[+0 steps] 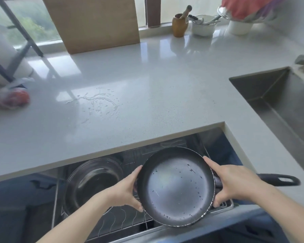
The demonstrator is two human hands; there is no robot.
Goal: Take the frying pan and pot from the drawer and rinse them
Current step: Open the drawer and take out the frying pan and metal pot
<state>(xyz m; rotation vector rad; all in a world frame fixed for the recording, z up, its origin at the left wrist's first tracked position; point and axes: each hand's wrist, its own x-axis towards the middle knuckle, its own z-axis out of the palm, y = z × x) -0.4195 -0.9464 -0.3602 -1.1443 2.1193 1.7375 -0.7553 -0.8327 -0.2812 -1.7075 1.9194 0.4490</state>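
A dark frying pan [175, 187] with water drops inside hangs over the open drawer [112, 223], its black handle [277, 179] pointing right. My left hand [125, 190] grips the pan's left rim. My right hand [235, 183] grips the right rim where the handle joins. In the drawer's wire rack, left of the pan, sits a steel pot [93, 181] with a glass lid on it.
The white countertop [147, 88] runs above the drawer, with a puddle of water [98, 104] on it. A steel sink [281, 102] lies at the right. A wooden cutting board [95, 23] leans at the back, beside a wooden mortar [180, 25] and a white bowl [203, 27].
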